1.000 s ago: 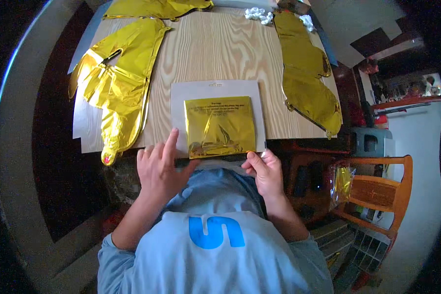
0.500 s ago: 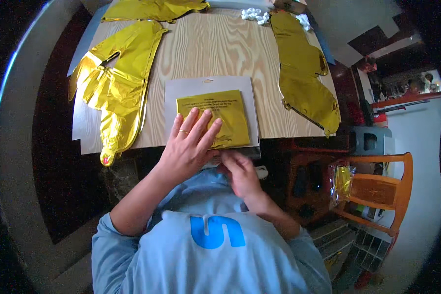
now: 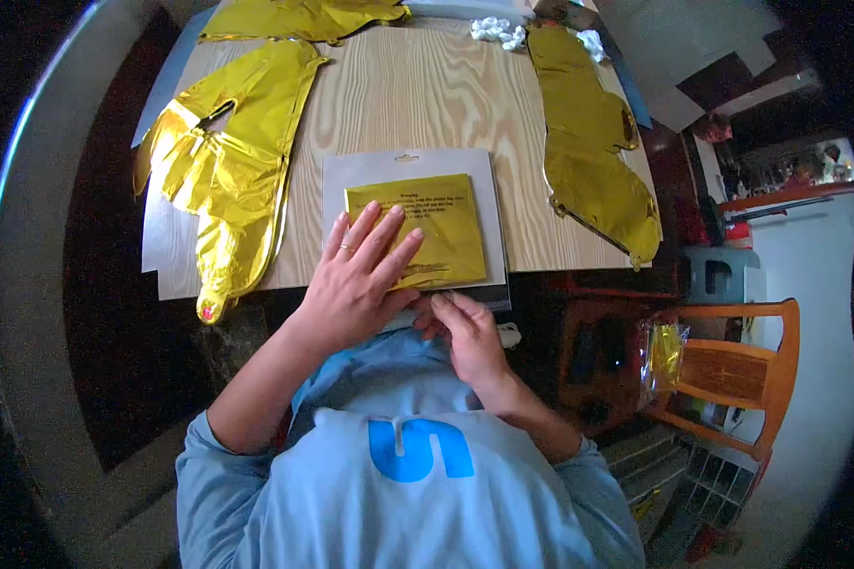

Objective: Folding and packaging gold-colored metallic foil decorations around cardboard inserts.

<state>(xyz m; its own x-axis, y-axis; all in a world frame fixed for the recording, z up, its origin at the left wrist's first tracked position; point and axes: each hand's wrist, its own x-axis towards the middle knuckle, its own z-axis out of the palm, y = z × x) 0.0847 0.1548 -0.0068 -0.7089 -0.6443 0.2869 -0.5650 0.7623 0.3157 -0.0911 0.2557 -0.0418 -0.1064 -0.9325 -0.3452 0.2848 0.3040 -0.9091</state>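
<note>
A flat clear plastic bag (image 3: pixel 497 213) with a pale backing, a hang hole at its top and a folded gold foil balloon (image 3: pixel 451 232) inside lies at the table's near edge. Dark print runs across the bag's front. My left hand (image 3: pixel 353 275) rests on its lower left part, fingers stretched out and flat, a ring on one. Just right of it, my right hand (image 3: pixel 472 337) is closed in a pinch at the bag's near edge, which hangs past the table. The fingertips seem to grip the bag's flap, partly hidden by the hand.
Flattened gold foil balloons lie on the wooden table (image 3: pixel 399 95): one at the left (image 3: pixel 232 161), one at the far left (image 3: pixel 294 19), one at the right (image 3: pixel 588 133). White crumpled pieces (image 3: pixel 496 33) sit at the back. A wooden chair (image 3: pixel 731 370) with a gold packet (image 3: pixel 665 356) stands right.
My right hand, blurred before, is now steady with thumb and fingers pinched at the bag's near edge. The left hand stays flat on the bag. The view has shifted slightly.
</note>
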